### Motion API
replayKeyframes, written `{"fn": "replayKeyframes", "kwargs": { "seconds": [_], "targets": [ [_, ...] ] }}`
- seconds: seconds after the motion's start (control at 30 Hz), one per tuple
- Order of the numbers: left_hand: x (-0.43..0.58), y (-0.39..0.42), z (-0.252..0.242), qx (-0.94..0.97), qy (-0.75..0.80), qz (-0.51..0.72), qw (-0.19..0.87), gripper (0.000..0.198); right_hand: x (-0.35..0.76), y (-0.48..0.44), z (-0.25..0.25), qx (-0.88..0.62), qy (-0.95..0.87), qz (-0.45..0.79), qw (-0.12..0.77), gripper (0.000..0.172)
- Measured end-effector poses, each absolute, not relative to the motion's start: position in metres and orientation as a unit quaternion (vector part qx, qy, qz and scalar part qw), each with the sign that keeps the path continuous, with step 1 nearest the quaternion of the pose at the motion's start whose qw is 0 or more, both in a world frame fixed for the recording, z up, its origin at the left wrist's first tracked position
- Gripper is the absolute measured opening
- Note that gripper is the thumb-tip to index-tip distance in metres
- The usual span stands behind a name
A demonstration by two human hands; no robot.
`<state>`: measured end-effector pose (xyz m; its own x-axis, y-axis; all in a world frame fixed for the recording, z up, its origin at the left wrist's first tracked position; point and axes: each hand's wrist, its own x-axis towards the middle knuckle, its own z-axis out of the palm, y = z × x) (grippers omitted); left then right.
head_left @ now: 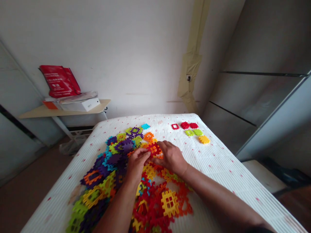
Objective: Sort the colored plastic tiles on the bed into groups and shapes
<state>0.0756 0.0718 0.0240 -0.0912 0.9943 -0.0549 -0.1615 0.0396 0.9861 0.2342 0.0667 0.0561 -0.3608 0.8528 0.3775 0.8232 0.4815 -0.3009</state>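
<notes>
A red interlocking plastic tile (154, 149) with a window-like grid is held over the pile, between both hands. My left hand (138, 160) pinches its left edge with thumb and fingers. On the other side, my right hand (172, 157) has its fingers closed on the tile's right edge. Beneath and around them spreads a heap of toothed tiles in purple (126, 146), orange, blue, green, red and yellow. Nearer to me, a yellow window tile (169, 203) lies on top of red ones. Part of the heap is hidden by my forearms.
Small groups of red tiles (185, 125), green tiles (198, 132) and a yellow tile (204, 139) sit at the table's far right. A white dotted cloth (209, 181) covers the table. Left stands a shelf (41, 111) with a red bag (59, 81) and a white box (90, 104).
</notes>
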Motion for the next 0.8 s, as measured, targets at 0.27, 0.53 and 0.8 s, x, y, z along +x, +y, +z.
{"fn": "replayKeyframes", "kwargs": {
  "seconds": [0.27,0.53,0.8],
  "targets": [
    [0.076,0.072,0.022,0.435,0.483,0.544,0.530,0.025,0.222,0.066,0.044,-0.518,-0.810,0.036,0.272,0.040],
    [0.077,0.072,0.023,0.430,0.503,0.541,0.519,0.043,0.253,0.095,0.043,-0.564,-0.760,0.041,0.321,0.037],
    [0.076,0.073,0.025,0.440,0.513,0.533,0.509,0.045,0.352,0.174,0.053,-0.757,-0.617,-0.028,0.215,0.039]
  ]
}}
